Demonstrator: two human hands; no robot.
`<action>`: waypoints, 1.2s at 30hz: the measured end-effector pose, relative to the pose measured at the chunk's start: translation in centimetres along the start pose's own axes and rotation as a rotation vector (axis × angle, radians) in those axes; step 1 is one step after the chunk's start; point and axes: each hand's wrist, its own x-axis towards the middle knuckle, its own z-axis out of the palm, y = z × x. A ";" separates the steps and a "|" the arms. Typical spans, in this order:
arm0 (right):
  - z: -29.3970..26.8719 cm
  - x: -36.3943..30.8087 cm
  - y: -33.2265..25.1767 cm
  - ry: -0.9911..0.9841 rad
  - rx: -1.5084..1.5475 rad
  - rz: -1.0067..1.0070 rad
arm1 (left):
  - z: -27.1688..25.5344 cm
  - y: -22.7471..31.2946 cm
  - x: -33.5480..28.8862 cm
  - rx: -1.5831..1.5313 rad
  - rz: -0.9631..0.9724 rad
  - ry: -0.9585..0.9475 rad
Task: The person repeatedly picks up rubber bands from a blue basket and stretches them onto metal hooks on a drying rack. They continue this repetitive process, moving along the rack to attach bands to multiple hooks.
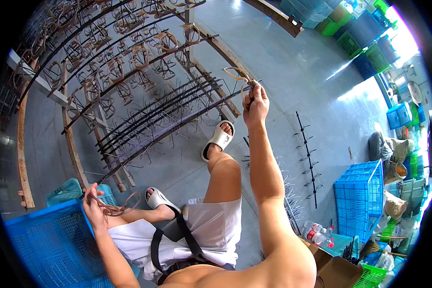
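Observation:
My right hand (256, 103) is closed at the far end of a long dark hooked rod (177, 122). A tan looped frame (237, 73), much like an eyeglass frame, sticks out from its fingertips. At the rod's near left end, my left hand (96, 209) is closed on a brown looped frame (122, 209), whose thin loops hang beside my knee. Whether each hand also grips the rod is hard to tell. Several similar bare rods (149, 113) with thin wire hooks lie side by side on the rack under the long one.
A rack (72, 149) carries rows of rods hung with tan looped frames (115, 69). A blue crate (43, 240) stands at my left, another blue crate (357, 197) at right. One hooked rod (307, 158) lies on the floor. Plastic bottles (317, 234) and a cardboard box (338, 271) are nearby.

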 end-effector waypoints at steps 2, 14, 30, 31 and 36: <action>0.2 -0.1 0.0 -0.021 -0.008 0.005 | 0.7 0.3 -0.2 -0.016 0.027 0.007; 0.9 -4.3 0.6 -0.004 -0.082 0.021 | -0.7 -1.8 1.0 -0.079 0.135 0.226; 1.2 -7.0 1.4 -0.139 -0.285 -0.024 | -1.9 -2.7 2.0 -0.009 0.140 0.223; 1.0 -6.9 1.5 -0.149 -0.312 -0.027 | -1.9 -2.8 2.1 -0.009 0.139 0.224; 1.1 -6.8 1.7 -0.184 -0.375 -0.039 | -2.0 -2.9 2.4 0.008 0.145 0.223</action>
